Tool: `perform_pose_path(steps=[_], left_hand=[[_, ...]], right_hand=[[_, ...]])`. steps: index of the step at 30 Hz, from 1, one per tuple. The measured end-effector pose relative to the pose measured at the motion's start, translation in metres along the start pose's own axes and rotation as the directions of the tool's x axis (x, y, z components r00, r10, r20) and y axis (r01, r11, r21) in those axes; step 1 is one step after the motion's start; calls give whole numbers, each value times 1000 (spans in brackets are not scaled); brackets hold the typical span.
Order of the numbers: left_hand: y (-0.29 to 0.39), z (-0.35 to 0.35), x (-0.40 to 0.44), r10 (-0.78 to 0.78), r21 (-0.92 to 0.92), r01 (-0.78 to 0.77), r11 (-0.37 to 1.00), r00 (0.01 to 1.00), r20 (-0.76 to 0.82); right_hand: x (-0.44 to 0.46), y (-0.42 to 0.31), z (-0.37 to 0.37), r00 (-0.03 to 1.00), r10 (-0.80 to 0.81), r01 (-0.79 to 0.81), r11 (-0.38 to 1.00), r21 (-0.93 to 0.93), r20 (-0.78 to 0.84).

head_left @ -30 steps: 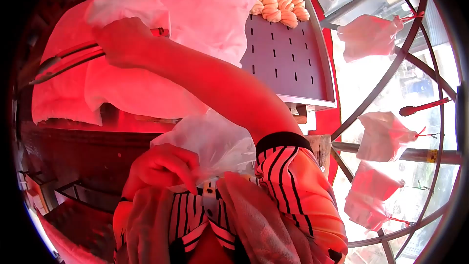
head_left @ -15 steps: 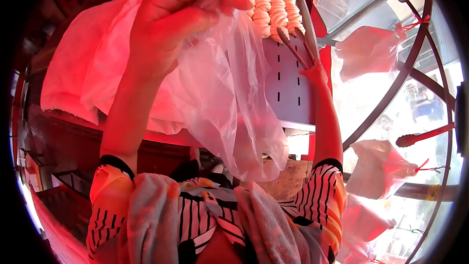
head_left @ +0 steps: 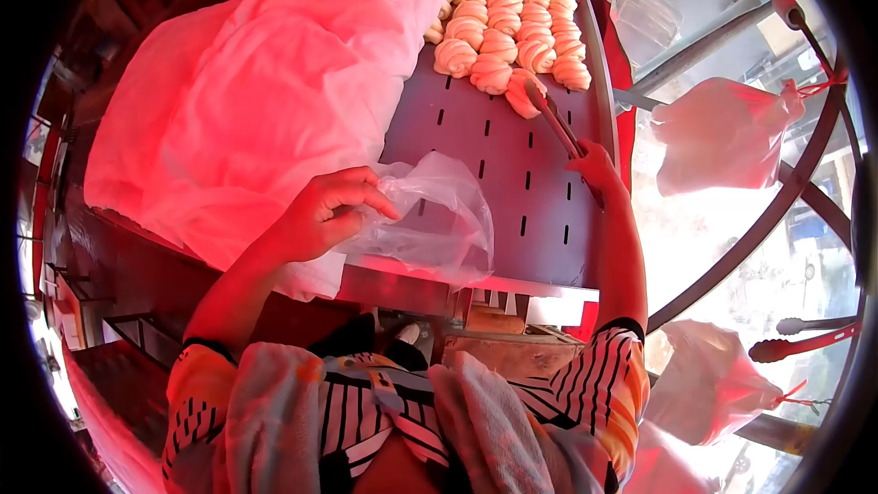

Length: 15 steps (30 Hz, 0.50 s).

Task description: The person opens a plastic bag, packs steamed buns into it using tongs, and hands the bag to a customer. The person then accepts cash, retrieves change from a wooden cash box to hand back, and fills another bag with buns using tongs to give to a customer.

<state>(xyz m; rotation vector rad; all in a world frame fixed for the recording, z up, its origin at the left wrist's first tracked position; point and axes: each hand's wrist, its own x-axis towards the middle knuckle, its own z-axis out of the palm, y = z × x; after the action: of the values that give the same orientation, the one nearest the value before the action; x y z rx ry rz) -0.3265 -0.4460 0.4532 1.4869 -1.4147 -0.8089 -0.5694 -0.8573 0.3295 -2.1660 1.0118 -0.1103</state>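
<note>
My right hand (head_left: 594, 171) is closed round a pair of metal tongs (head_left: 554, 121). The tongs' tips grip a twisted bun (head_left: 523, 96), which sits just in front of the rows of twisted buns (head_left: 499, 42); whether it still touches the tray cannot be made out. Low over the tray's near edge, my left hand (head_left: 334, 210) pinches the rim of a clear plastic bag (head_left: 448, 215). The bag hangs open to the right of my fingers and looks unfilled.
The slotted metal tray (head_left: 498, 192) has a raised right edge. A large white cloth (head_left: 247, 110) covers its left side. Filled bags (head_left: 727, 135) hang from a curved rail (head_left: 768, 220) on the right, with more tongs (head_left: 805, 343) nearby.
My left hand has come down and toward me with the bag, whose mouth is now spread. The tongs, apart before, have closed on a bun at the front of the rows.
</note>
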Motion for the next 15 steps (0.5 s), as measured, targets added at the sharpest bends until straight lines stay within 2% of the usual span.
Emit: perform_pose_path(steps=[1,4,7,10,15], left_hand=[[-2,-3,1,-19,-23,19,1000,1000,-12],[-16,-8,5,-30,-73,28,997,999,-33],[-17,-6,6,-24,-96,22,995,1000,-17],[-8,-2,9,-8,-76,8,997,1000,-2],[1,1,-2,-55,-40,55,998,998,19]], right_hand=[[-30,-22,-9,997,55,-54,998,-18,59],[-76,-30,-24,996,-29,43,984,-173,79],[-72,-30,-27,990,-20,-40,907,-420,-139],[-42,-42,9,968,-71,-50,883,-467,-239],[-16,-118,73,990,107,-139,821,-553,-90]])
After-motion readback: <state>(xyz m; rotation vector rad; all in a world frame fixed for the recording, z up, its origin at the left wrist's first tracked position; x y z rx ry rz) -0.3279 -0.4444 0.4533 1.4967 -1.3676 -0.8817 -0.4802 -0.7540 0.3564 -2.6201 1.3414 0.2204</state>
